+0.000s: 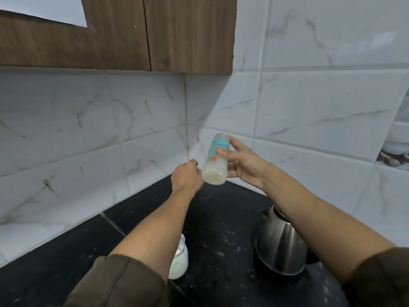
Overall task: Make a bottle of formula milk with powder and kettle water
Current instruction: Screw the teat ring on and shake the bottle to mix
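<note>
My right hand grips a clear baby bottle with a teal band, held in the air in front of the tiled corner. The bottle is tilted with its base toward me, and milky liquid sits in the lower end. My left hand is just left of the bottle's base, back of the hand facing me and fingers curled; nothing shows in it. A steel kettle stands on the black counter under my right forearm. An open jar of white powder is half hidden behind my left forearm.
White marble-look tiled walls meet in a corner just behind the bottle. A brown wooden wall cabinet hangs above on the left. White powder specks lie scattered on the counter between the jar and the kettle.
</note>
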Action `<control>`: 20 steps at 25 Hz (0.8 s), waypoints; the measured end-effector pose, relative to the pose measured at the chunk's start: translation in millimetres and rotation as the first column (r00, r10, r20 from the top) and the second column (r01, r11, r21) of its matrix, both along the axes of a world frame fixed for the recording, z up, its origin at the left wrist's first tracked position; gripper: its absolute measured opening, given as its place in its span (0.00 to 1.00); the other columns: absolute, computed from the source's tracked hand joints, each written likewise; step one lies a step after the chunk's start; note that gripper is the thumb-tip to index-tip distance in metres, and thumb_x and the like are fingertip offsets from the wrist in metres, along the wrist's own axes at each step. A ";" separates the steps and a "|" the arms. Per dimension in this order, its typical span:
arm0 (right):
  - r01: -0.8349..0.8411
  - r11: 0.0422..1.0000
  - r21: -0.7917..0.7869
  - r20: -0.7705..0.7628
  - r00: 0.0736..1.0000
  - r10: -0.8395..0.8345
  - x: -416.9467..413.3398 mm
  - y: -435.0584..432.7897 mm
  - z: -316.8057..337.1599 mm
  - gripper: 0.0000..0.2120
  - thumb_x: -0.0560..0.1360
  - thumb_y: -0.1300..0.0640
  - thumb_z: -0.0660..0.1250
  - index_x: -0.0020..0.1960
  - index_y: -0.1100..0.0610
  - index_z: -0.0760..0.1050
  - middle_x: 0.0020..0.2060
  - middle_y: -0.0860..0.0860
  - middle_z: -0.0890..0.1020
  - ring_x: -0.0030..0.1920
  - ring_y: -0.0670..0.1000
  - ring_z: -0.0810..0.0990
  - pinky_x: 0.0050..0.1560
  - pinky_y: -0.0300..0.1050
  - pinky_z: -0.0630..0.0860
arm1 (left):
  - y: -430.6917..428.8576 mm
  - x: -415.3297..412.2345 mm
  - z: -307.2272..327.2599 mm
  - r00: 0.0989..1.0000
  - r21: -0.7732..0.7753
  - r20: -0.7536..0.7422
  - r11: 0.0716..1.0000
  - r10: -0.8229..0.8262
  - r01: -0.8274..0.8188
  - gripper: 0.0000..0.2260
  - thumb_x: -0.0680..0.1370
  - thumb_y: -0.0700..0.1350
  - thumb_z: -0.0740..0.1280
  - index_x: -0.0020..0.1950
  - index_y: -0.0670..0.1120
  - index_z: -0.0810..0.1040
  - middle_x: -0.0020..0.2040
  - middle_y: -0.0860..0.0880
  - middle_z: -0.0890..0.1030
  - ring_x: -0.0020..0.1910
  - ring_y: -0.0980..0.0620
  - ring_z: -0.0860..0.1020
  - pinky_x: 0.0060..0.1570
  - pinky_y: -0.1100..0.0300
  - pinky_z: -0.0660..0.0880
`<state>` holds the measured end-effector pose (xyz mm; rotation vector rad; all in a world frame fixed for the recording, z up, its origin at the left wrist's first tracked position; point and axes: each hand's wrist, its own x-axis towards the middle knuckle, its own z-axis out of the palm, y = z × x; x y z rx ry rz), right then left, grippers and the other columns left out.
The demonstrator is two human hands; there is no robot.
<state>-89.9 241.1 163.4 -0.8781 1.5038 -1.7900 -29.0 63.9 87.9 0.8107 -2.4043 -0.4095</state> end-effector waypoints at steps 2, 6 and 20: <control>0.026 0.999 -0.041 -0.009 1.000 -0.026 -1.4 1.4 0.6 0.28 0.74 0.54 0.76 0.72 0.50 0.73 0.56 0.56 0.86 0.50 0.57 0.88 0.49 0.55 0.87 | -1.5 1.2 1.8 1.000 0.000 -0.009 1.000 0.003 -0.003 0.13 0.79 0.46 0.66 0.62 0.47 0.81 0.47 0.48 0.84 0.44 0.48 0.79 0.39 0.56 0.73; 0.303 0.923 -0.239 0.324 0.921 -0.218 -12.0 -2.0 4.7 0.24 0.77 0.54 0.76 0.70 0.55 0.73 0.63 0.59 0.83 0.51 0.57 0.89 0.45 0.51 0.86 | 0.4 5.4 4.0 0.999 0.001 -0.025 1.000 0.021 -0.021 0.16 0.79 0.44 0.62 0.65 0.46 0.80 0.51 0.45 0.85 0.51 0.43 0.80 0.44 0.55 0.74; 0.103 0.991 -0.085 0.097 0.991 -0.095 1.1 5.9 -5.3 0.26 0.75 0.54 0.76 0.71 0.51 0.72 0.59 0.57 0.85 0.51 0.57 0.88 0.45 0.51 0.86 | -1.1 5.8 -3.7 1.000 0.028 -0.029 1.000 -0.003 0.004 0.15 0.79 0.45 0.64 0.64 0.47 0.81 0.52 0.47 0.85 0.51 0.45 0.81 0.48 0.53 0.80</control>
